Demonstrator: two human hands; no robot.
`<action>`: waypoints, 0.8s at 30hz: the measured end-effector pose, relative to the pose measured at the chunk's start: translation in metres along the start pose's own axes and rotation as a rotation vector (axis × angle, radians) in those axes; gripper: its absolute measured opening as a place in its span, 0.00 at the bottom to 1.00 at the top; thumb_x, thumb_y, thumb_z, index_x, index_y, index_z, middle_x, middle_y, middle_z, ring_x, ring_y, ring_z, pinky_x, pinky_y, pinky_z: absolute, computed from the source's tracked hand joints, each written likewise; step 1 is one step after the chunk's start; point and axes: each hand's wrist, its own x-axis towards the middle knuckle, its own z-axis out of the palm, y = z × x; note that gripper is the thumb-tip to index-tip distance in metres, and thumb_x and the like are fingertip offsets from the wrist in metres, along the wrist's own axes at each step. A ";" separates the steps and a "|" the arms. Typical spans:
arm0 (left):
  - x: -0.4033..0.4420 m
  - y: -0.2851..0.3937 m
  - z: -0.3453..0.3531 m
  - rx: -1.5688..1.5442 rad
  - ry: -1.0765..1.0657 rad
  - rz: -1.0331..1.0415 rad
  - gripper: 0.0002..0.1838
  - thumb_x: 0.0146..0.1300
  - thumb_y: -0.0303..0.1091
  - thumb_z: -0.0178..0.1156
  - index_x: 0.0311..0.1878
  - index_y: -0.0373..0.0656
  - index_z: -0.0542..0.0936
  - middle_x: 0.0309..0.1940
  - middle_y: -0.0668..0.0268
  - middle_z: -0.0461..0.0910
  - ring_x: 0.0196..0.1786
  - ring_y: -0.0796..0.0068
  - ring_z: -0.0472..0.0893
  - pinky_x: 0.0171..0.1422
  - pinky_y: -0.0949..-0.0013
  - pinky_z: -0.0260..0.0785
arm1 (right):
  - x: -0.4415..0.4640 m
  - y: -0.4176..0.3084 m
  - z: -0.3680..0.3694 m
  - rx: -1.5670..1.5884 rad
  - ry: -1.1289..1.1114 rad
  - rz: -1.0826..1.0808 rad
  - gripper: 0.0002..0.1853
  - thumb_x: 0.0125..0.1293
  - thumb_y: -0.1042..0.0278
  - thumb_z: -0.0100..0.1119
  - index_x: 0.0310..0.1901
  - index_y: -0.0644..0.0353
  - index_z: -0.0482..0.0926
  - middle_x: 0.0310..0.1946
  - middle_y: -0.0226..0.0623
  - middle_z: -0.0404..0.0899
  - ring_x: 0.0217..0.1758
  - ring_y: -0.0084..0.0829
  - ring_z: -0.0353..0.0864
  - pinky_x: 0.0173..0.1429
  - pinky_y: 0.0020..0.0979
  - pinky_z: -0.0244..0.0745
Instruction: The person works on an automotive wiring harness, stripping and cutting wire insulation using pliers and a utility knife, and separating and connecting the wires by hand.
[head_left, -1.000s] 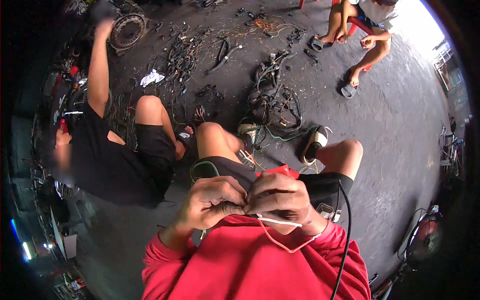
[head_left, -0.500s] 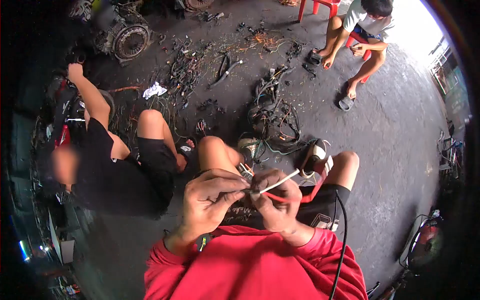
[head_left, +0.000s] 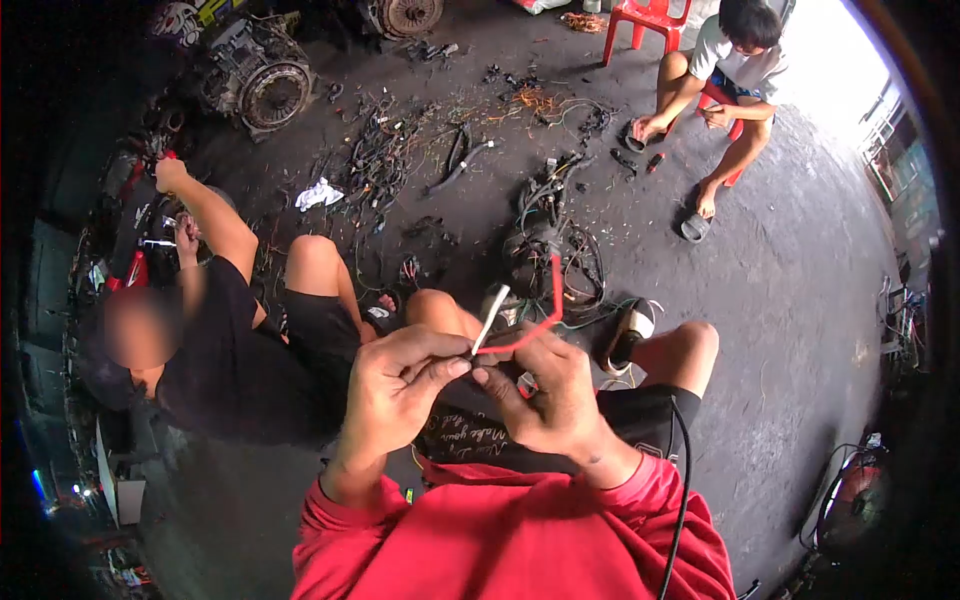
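Note:
My left hand is closed in a pinch at the base of a white wire and a red wire. My right hand is also closed at the same spot, its thumb close to the left thumb. A small dark piece shows where the fingertips meet; its kind is hidden. The white wire is short and points up. Longer and bent, the red one crosses above my right fingers, then rises. Both hands are over my lap.
A tangled wiring harness lies on the floor past my feet, with cable scraps farther off. At left sits a person in black; another person sits at upper right. A greasy engine part stands at upper left.
The white wire has swung from pointing right to pointing up, and the red wire now rises instead of hanging to the right. Both hands have shifted slightly left.

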 end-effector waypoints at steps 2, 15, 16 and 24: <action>0.004 -0.008 0.007 -0.066 0.037 0.070 0.04 0.66 0.19 0.59 0.43 0.32 0.79 0.37 0.65 0.80 0.40 0.82 0.79 0.45 0.76 0.73 | -0.002 0.004 0.009 0.031 0.091 0.120 0.08 0.54 0.83 0.66 0.36 0.65 0.78 0.29 0.41 0.77 0.30 0.35 0.79 0.34 0.30 0.73; 0.032 0.028 -0.053 -0.057 0.430 0.297 0.04 0.60 0.20 0.62 0.37 0.37 0.77 0.32 0.69 0.77 0.32 0.86 0.74 0.37 0.78 0.65 | 0.089 -0.023 0.035 -0.083 0.110 -0.215 0.07 0.57 0.82 0.61 0.36 0.65 0.76 0.31 0.43 0.76 0.31 0.46 0.78 0.34 0.38 0.74; 0.032 0.031 -0.060 -0.070 0.443 0.281 0.05 0.60 0.20 0.62 0.38 0.37 0.77 0.32 0.68 0.79 0.32 0.86 0.74 0.37 0.78 0.66 | 0.099 -0.022 0.038 -0.077 0.108 -0.222 0.07 0.57 0.82 0.61 0.36 0.65 0.76 0.31 0.43 0.76 0.31 0.46 0.78 0.34 0.38 0.74; 0.055 0.041 -0.103 -0.055 0.663 0.399 0.10 0.58 0.21 0.65 0.43 0.36 0.77 0.35 0.68 0.82 0.40 0.80 0.80 0.48 0.76 0.70 | 0.168 -0.041 0.051 -0.217 0.070 -0.424 0.08 0.57 0.73 0.59 0.36 0.64 0.73 0.31 0.48 0.74 0.35 0.55 0.77 0.36 0.49 0.73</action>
